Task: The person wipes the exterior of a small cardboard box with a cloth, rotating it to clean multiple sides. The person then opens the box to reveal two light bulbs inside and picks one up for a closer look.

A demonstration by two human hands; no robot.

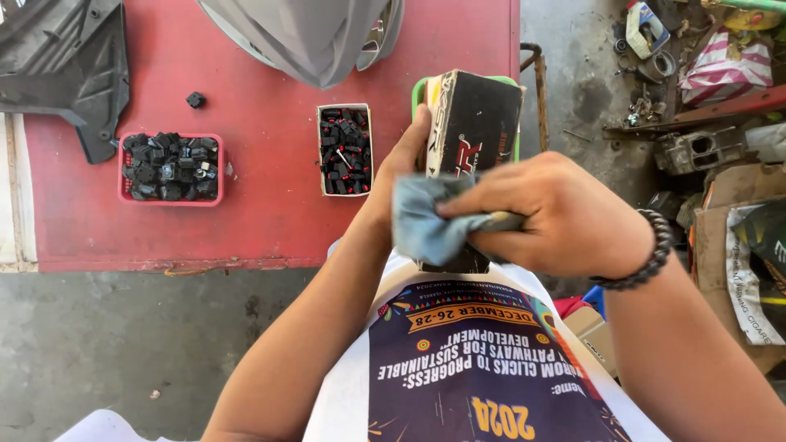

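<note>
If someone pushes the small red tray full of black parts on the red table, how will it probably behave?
The red tray is low and wide, so it would probably slide, not tip. Heaped with black parts, it is likely heavy for its size. A sharp push might spill some parts.

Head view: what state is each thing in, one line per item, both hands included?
Black box: held upright off the table, being wiped.
Blue cloth: bunched, pressed against the box's lower part.
Left hand: grip closed on the box's side.
Right hand: grip closed on the cloth.
Pink tray: on the red table, full of black parts.
White carton: open, filled with black and red parts.
Green tray: mostly hidden behind the box.
</note>
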